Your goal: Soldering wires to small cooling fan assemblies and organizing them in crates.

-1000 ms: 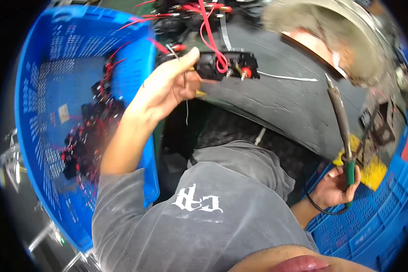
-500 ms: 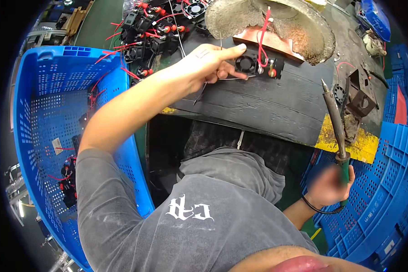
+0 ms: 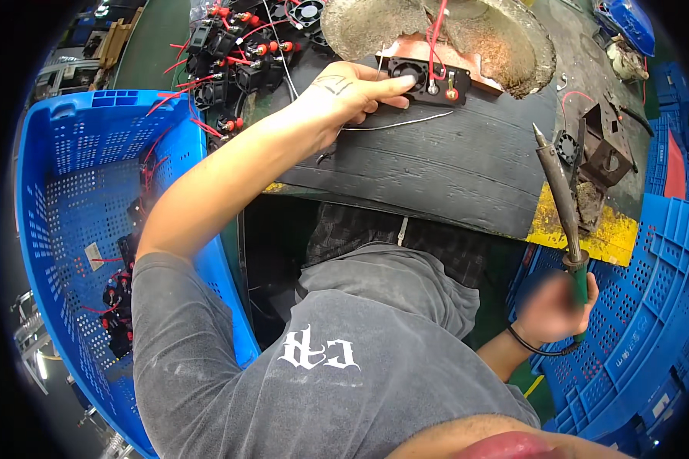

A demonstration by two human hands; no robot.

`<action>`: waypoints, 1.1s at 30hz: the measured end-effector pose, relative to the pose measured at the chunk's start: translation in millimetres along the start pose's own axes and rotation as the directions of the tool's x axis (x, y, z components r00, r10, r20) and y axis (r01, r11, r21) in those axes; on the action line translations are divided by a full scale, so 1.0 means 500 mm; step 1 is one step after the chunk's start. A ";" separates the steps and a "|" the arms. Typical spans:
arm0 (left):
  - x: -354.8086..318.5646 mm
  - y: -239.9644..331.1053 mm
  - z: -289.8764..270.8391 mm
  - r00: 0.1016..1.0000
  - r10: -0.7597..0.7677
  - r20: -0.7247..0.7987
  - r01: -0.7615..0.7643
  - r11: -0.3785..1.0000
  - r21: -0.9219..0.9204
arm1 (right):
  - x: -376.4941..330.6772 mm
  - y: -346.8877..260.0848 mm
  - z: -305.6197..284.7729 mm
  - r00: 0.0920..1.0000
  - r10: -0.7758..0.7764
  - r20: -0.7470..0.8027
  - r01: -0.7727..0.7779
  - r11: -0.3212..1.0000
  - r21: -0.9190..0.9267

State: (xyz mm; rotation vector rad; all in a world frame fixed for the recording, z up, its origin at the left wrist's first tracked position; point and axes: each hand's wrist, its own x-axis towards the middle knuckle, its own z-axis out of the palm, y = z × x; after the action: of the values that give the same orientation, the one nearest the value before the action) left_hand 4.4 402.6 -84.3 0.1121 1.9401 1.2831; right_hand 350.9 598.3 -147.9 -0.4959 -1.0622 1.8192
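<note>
My left hand [image 3: 350, 93] pinches the left end of a small black fan unit [image 3: 439, 83], its thumb lying over the fan. Two terminals, one with a red ring, stand on the unit's right part, and red wires [image 3: 436, 34] rise from it. A thin silvery wire [image 3: 406, 123] runs out from below this hand, its tip apart from the unit. Low on the right, my right hand [image 3: 547, 310], partly blurred, is closed around the green handle of a soldering iron [image 3: 560, 187]. The iron's tip points up and stands well right of the unit.
Behind the fan unit are a copper-coloured strip [image 3: 486, 81] and a rough, crusted dish [image 3: 532, 50]. Several similar fan units [image 3: 241, 57] are heaped at the far left. A metal iron holder [image 3: 608, 149] stands right; blue crates [image 3: 76, 161] flank the black worktop [image 3: 452, 164].
My left hand has lifted and tilted the fan unit away from me, toward the dish. The wire's tip now shows clear of the unit. The soldering iron stays nearly where it was.
</note>
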 end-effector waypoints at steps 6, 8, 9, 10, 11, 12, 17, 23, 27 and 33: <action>-0.006 0.007 -0.008 0.998 -0.025 0.062 0.023 0.999 0.028 | 0.000 0.003 0.008 1.000 0.017 0.018 -0.017 1.000 -0.015; -0.004 0.005 -0.011 0.997 -0.031 0.073 0.029 0.999 0.030 | -0.001 0.002 0.015 0.998 0.017 0.060 -0.017 1.000 -0.009; -0.001 0.004 -0.015 0.996 -0.032 0.081 0.030 0.999 0.021 | -0.001 0.003 0.019 0.998 0.021 0.062 -0.020 1.000 -0.018; 0.002 0.002 -0.017 0.995 -0.033 0.090 0.032 0.999 0.011 | -0.001 0.004 0.024 0.998 0.025 0.064 -0.024 0.999 -0.026; 0.004 0.000 -0.018 0.995 -0.033 0.093 0.033 0.999 0.008 | 0.000 0.005 0.026 0.998 0.024 0.065 -0.022 0.999 -0.031; 0.007 -0.003 -0.019 0.996 -0.008 0.088 0.008 1.000 -0.002 | 0.000 0.006 0.028 0.997 0.031 0.067 -0.030 0.999 -0.027; 0.002 -0.015 -0.019 0.995 0.052 0.089 -0.049 0.998 -0.031 | 0.001 0.009 0.043 0.996 0.053 0.074 -0.050 0.998 -0.040; -0.029 -0.067 -0.020 0.967 0.247 -0.062 -0.244 0.968 0.058 | 0.006 0.016 0.062 0.997 0.055 0.047 -0.052 0.996 -0.072; -0.064 -0.056 -0.012 0.865 0.488 -0.119 -0.415 0.828 0.376 | 0.013 0.017 0.069 0.996 0.058 0.065 -0.052 0.995 -0.080; 0.011 -0.020 0.021 0.469 0.883 0.013 -0.574 0.294 0.764 | 0.019 0.010 0.086 0.994 0.058 0.095 -0.050 0.995 -0.080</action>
State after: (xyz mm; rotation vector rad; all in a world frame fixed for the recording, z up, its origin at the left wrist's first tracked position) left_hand 10.9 408.0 -97.3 1.4548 2.8433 1.0443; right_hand 313.3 586.1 -128.0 -0.4907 -1.2002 1.8708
